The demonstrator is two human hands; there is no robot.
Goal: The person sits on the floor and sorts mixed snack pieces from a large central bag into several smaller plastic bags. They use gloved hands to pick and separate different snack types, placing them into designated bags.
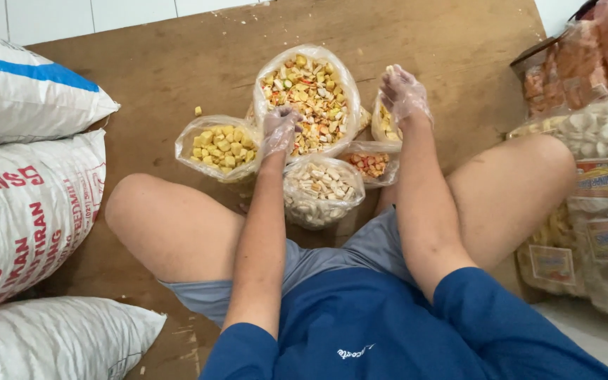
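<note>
Knees splayed at lower frame, a seated person reaches forward over a cluster of open plastic bags on the brown board point(177, 63). Just past centre, the bag of pale crackers point(320, 191) lies nearest. The gloved left hand point(279, 130) curls loosely at the near rim of the big bag of mixed snacks point(309, 98), which stands upright, mouth up, directly ahead. The gloved right hand point(402, 93), farther right, pinches a few pieces over a small yellow-filled bag point(386, 125). The bag of yellow cubes point(221, 146) sits left; sacks point(26, 84) line the left edge.
</note>
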